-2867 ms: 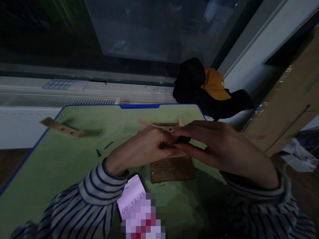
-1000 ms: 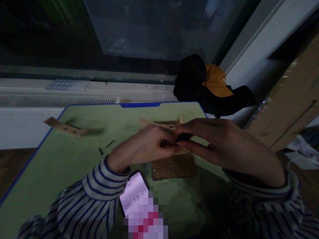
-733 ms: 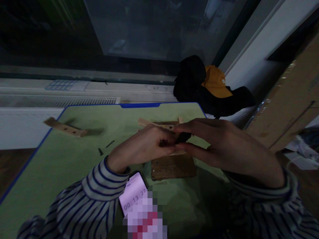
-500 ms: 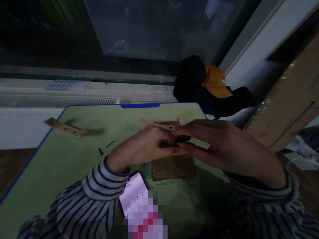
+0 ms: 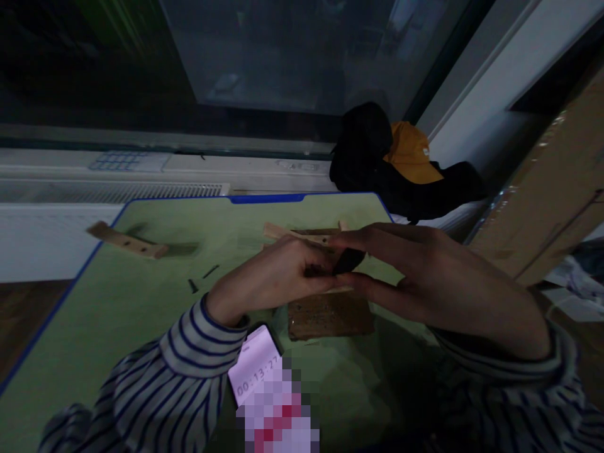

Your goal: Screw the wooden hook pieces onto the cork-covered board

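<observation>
My right hand (image 5: 415, 270) pinches a small dark piece (image 5: 350, 259) between thumb and fingertips. Its kind is too dim to make out. Close against it, my left hand (image 5: 278, 274) has its fingers closed; what they hold, if anything, is hidden. Beneath and behind both hands lie light wooden pieces, among them a bar with a hole (image 5: 278, 230). A brown block (image 5: 330, 316) rests on the table just in front of them.
A curved wooden bar (image 5: 127, 242) with holes lies at the left of the green table (image 5: 155, 340). Two small screws or bolts (image 5: 193, 285) are near my left sleeve. A phone (image 5: 257, 365) lies in front. Caps (image 5: 410, 154) sit by the window; a cardboard box (image 5: 557, 182) stands right.
The dark piece in my right hand has tilted, and more of its surface shows. My right fingers are slightly further apart. My left hand has barely moved.
</observation>
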Available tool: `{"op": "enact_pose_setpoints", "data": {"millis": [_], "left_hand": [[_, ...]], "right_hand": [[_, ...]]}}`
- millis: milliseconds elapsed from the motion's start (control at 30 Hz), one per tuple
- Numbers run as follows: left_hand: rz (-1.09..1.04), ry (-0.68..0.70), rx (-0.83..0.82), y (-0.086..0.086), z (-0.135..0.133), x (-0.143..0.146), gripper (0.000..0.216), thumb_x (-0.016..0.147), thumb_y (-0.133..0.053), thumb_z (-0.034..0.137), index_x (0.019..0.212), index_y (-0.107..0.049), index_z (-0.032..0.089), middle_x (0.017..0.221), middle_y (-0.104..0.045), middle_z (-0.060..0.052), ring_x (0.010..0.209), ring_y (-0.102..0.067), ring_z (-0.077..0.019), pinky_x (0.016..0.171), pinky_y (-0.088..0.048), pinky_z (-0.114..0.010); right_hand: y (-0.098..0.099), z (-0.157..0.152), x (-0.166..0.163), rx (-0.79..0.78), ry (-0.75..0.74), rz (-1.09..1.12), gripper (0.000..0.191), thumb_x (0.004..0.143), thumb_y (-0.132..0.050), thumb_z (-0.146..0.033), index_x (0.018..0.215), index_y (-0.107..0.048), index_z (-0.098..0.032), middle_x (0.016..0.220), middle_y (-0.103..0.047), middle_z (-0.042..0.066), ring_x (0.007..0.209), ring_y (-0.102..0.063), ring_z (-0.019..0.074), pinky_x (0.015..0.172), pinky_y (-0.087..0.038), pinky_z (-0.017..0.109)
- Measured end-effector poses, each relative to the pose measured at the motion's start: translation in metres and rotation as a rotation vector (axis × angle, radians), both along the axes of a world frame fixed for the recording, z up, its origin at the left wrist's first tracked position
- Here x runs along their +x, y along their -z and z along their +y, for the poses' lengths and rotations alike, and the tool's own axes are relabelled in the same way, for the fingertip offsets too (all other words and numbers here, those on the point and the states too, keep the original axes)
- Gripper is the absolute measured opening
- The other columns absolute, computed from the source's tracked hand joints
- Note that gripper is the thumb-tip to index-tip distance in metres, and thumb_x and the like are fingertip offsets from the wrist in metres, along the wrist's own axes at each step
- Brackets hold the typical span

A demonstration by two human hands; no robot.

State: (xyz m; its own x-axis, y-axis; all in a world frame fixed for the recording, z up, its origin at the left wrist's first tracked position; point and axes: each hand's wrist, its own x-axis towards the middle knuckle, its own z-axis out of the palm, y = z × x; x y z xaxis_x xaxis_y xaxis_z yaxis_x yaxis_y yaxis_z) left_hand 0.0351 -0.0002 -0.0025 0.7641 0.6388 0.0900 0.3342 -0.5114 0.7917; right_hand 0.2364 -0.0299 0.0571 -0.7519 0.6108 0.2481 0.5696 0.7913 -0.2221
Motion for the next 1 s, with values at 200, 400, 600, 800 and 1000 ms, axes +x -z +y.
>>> {"op": "enact_pose_setpoints", "data": {"millis": [200,400,600,800,1000], "left_hand": [[0.018,0.003,0.003,-0.0014,-0.0009,0.0008,0.018,0.087,-0.054,0.025,0.081,-0.067,0.013,0.08,-0.067,0.0,0.072,-0.061,-0.0118,0.064,-0.042,-0.021],[0.006,-0.002,-0.014,-0.0013,-0.0012,0.0015,0.016,0.086,-0.056,0.024,0.087,-0.069,0.015,0.083,-0.068,-0.001,0.075,-0.061,-0.0125,0.066,-0.044,-0.022],[0.029,-0.006,-0.006,0.0001,-0.0007,-0.0003,0.022,0.089,-0.054,0.03,0.088,-0.069,0.014,0.08,-0.068,-0.001,0.072,-0.061,-0.0127,0.063,-0.044,-0.022],[0.027,-0.01,0.007,-0.0001,-0.0016,0.0005,0.022,0.088,-0.054,0.03,0.082,-0.067,0.013,0.076,-0.067,-0.001,0.068,-0.06,-0.0123,0.061,-0.043,-0.022],[0.014,-0.017,0.025,0.0005,-0.002,0.0015,0.021,0.088,-0.056,0.031,0.083,-0.068,0.014,0.075,-0.066,0.0,0.068,-0.059,-0.0114,0.06,-0.041,-0.02]], "right_hand": [[-0.0017,0.0014,-0.001,-0.022,-0.037,0.018,0.023,0.091,-0.052,-0.021,0.113,-0.057,-0.016,0.101,-0.067,0.005,0.087,-0.064,0.0142,0.074,-0.046,0.024],[0.0013,0.0029,-0.0005,0.02,0.004,-0.015,0.022,0.091,-0.052,-0.028,0.109,-0.057,-0.017,0.098,-0.068,0.006,0.083,-0.065,0.0163,0.071,-0.048,0.027],[0.0002,0.0016,-0.0009,-0.003,-0.001,-0.002,0.033,0.089,-0.054,-0.024,0.122,-0.052,-0.017,0.106,-0.067,0.007,0.092,-0.065,0.0182,0.077,-0.049,0.03],[-0.003,0.0009,-0.002,-0.023,-0.052,0.019,0.025,0.09,-0.053,-0.019,0.115,-0.057,-0.018,0.104,-0.067,0.005,0.089,-0.064,0.014,0.075,-0.046,0.025],[-0.0007,0.0009,-0.0007,0.022,-0.01,-0.011,0.021,0.091,-0.054,-0.023,0.11,-0.058,-0.015,0.096,-0.067,0.004,0.083,-0.064,0.0135,0.071,-0.046,0.024]]}}
